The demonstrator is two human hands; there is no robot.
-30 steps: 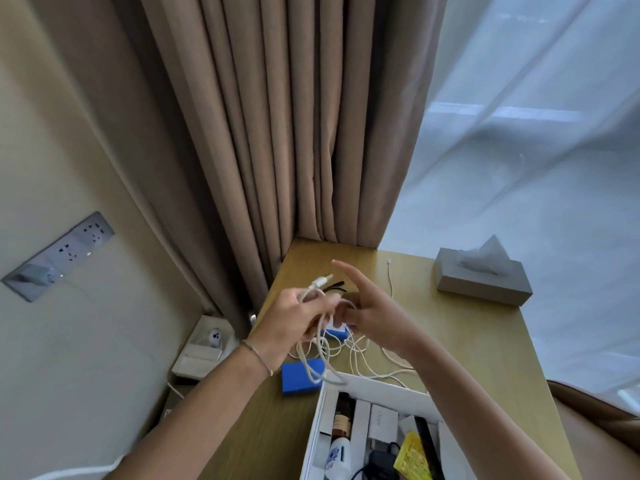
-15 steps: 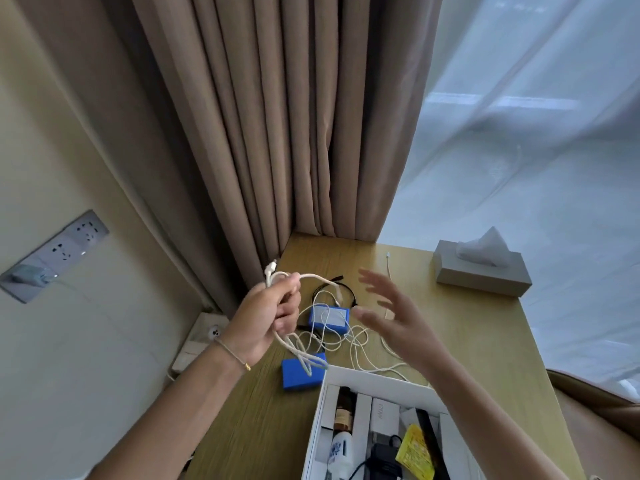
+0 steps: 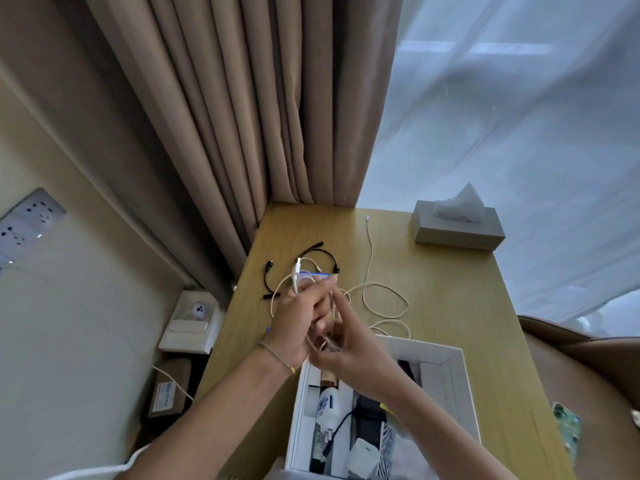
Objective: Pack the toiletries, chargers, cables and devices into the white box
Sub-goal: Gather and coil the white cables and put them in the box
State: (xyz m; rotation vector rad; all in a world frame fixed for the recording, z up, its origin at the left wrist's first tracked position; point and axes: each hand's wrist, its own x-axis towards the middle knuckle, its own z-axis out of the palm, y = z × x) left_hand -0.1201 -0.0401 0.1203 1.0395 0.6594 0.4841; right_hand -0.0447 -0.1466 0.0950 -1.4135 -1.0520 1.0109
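Note:
Above the wooden desk (image 3: pixel 450 299) my left hand (image 3: pixel 298 320) grips a coiled white cable (image 3: pixel 295 277), whose plug end sticks up past my fingers. My right hand (image 3: pixel 346 344) meets it from the right and pinches the cable's strands just below. The rest of the white cable (image 3: pixel 384 292) trails in loops across the desk toward the back. The white box (image 3: pixel 457 372) stands open at the desk's near edge, holding a small bottle (image 3: pixel 327 405), a black charger (image 3: pixel 370 410) and a white adapter (image 3: pixel 362 459). A black cable (image 3: pixel 268 277) lies behind my hands.
A grey tissue box (image 3: pixel 457 226) stands at the desk's back right. Beige curtains (image 3: pixel 242 116) hang behind the desk. Wall sockets (image 3: pixel 27 220) sit on the left wall; cardboard boxes (image 3: pixel 169 389) lie on the floor left of the desk. A patterned item (image 3: pixel 568 424) lies at the desk's right edge.
My right hand, spread apart from the cable half a second ago, has come back to my left hand and taken hold of the strands. The camera has tilted down.

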